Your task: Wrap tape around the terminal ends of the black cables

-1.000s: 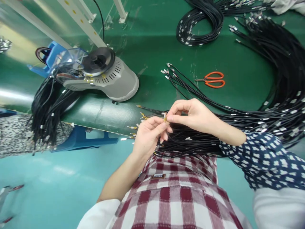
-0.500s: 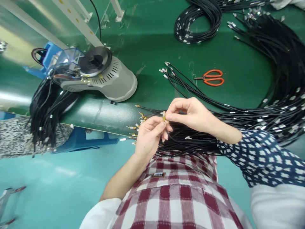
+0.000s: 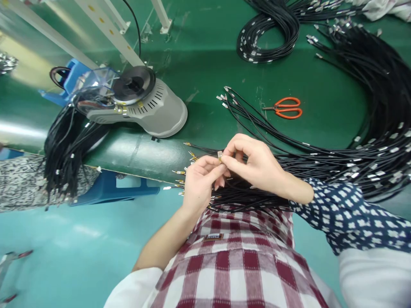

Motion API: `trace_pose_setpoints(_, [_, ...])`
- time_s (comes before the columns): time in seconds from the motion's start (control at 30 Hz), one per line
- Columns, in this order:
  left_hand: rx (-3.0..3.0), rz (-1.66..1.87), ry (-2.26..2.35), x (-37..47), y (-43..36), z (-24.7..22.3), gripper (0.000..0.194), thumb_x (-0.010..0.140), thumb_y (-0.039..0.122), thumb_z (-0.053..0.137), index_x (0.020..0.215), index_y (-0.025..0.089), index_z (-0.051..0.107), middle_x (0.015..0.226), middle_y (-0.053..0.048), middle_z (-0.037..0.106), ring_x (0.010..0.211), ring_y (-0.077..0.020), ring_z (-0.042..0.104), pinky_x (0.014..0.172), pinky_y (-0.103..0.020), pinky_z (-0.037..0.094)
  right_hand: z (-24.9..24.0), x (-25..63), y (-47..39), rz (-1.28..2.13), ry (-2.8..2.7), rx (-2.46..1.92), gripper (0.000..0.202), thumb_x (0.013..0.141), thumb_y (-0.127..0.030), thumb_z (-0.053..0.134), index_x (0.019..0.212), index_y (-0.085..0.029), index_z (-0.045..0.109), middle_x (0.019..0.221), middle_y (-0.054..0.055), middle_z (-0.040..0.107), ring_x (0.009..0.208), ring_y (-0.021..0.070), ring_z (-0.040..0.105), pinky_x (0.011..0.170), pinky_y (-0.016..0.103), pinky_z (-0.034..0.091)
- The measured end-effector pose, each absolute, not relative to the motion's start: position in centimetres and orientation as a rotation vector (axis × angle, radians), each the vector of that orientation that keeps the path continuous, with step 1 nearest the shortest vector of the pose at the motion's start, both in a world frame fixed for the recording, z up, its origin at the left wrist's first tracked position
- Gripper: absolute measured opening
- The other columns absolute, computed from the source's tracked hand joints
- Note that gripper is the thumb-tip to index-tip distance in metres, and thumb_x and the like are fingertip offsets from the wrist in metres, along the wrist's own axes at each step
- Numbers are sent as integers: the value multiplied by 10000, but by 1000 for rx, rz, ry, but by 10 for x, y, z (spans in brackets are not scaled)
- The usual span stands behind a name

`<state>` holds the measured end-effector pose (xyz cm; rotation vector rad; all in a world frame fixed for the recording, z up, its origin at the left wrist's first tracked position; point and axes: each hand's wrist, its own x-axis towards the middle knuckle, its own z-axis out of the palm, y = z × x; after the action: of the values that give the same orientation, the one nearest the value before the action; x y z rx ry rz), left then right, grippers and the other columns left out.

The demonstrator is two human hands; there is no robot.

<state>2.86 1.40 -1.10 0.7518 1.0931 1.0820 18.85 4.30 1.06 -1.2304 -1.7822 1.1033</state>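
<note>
Near the middle of the frame, my left hand (image 3: 199, 179) and right hand (image 3: 257, 164) meet over the black cables (image 3: 321, 162). Both thumbs and forefingers are pinched nearly closed on one small metal connector (image 3: 220, 155), its silvery end showing above my fingertips; the rest is hidden between them. My left hand's other fingers curl loosely beneath, and my right hand's bend in towards its palm.

Just left of my left hand, yellow-and-silver cable ends (image 3: 180, 172) stick out past the bench edge. Right of center, orange-handled scissors (image 3: 289, 108) lie on the green workbench (image 3: 205, 68), near a thin group of cables with silver tips. Toward the upper right sits a cable coil (image 3: 269, 53), and a thick cable bundle (image 3: 385, 81) curves down the right side. At the left, a grey machine (image 3: 160, 112) rests on the bench, with a cable bunch (image 3: 64, 158) hanging over the edge beside it. Below my hands is my red-and-white checked apron (image 3: 240, 261).
</note>
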Motion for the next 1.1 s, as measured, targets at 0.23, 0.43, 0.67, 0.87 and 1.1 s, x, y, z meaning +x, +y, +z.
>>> trace_pose_setpoints(0.23, [734,1043,1054,26,13,-9,259,723,313,814,751,151,615,630,-17,708,412,-71,551,392,-167,335,1,195,56,1391,-1607,-1030,153,828,-301,708,753,-168,698,838,36,662,635,119,578,609,273,473])
trace_pose_setpoints(0.43, [725,1075,1028,26,12,-12,245,736,310,807,750,150,622,632,-17,712,417,-70,553,405,-168,359,3,191,57,1395,-1554,-1065,155,785,-309,754,727,-166,736,783,40,684,652,132,592,627,279,480])
trace_pose_setpoints(0.67, [771,1093,974,26,10,-13,207,777,317,773,755,147,658,648,-22,719,425,-81,564,424,-184,412,-1,190,65,1729,-1387,-1017,236,699,-364,826,766,-151,747,747,26,699,644,124,583,593,261,445])
trace_pose_setpoints(0.87, [711,1079,912,27,12,-14,207,769,313,786,744,149,662,633,-12,706,413,-73,557,424,-175,436,-1,192,72,1655,-1582,-857,143,787,-288,756,739,-158,720,820,23,658,713,127,601,676,273,488])
trace_pose_setpoints(1.1, [621,992,827,20,16,-18,247,748,330,816,759,140,659,627,-5,690,421,-68,574,417,-155,448,-11,195,79,1040,-1989,-868,128,896,-187,627,825,-183,733,913,39,671,820,154,631,759,290,483])
